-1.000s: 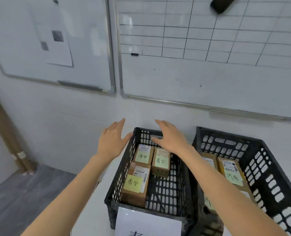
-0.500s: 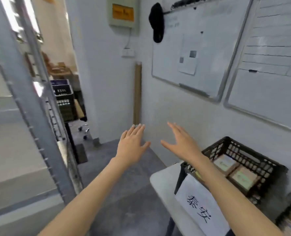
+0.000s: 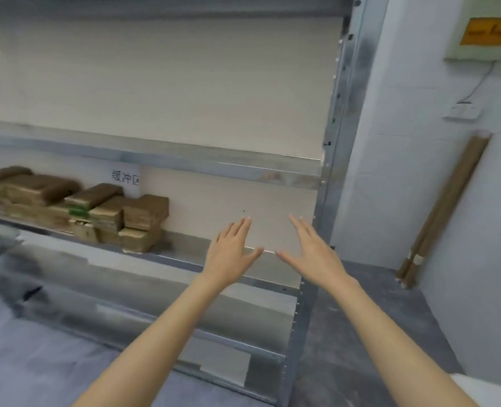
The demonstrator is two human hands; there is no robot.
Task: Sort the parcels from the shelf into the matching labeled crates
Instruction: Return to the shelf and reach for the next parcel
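Sorting is judged unfinished: a pile of parcels (image 3: 117, 218) is yet to be cleared from the shelf (image 3: 181, 254), at 9 o'clock from the hands. No crate is in view, so the completed share cannot be told. The left hand (image 3: 233, 257) and right hand (image 3: 312, 255) are held empty, fingers (image 3: 237, 230) straight and spread wide. The parcels are seen as brown cardboard boxes, unevenly stacked, one showing green; details are blurred.

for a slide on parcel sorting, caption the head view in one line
Open, empty left hand and right hand held out toward a shelf with brown parcels stacked at its left.
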